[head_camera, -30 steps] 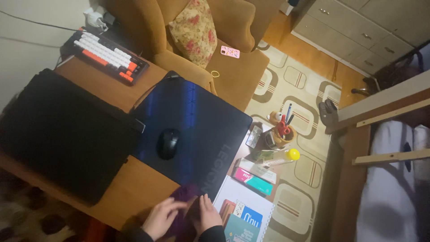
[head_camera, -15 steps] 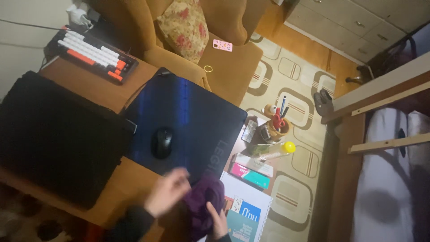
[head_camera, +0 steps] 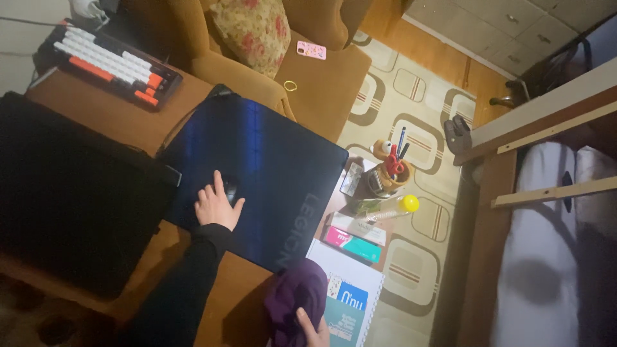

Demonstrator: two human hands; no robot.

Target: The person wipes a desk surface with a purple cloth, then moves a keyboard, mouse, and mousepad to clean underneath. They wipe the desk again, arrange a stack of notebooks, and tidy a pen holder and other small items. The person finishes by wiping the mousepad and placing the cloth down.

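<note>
My left hand point(head_camera: 215, 207) rests on a black computer mouse point(head_camera: 229, 189) that sits on a large dark blue mouse pad point(head_camera: 276, 167). The fingers lie over the mouse, gripping it. My right hand point(head_camera: 313, 329) is at the bottom edge of the view, closed on a bunched purple cloth point(head_camera: 297, 302). The cloth lies over the near corner of the pad and a white spiral notebook point(head_camera: 352, 289). The pad covers the right part of a brown wooden desk point(head_camera: 116, 122).
A black laptop lid or mat point(head_camera: 71, 193) fills the desk's left. A white and orange keyboard point(head_camera: 109, 61) lies at the back. A pen cup point(head_camera: 389, 177), a yellow-capped bottle point(head_camera: 398, 207) and small boxes point(head_camera: 353, 239) crowd the desk's right edge. A brown armchair point(head_camera: 302, 71) stands behind.
My left hand has left the purple cloth and moved up onto the mouse. My right hand keeps the cloth near the notebook. The camera has shifted slightly.
</note>
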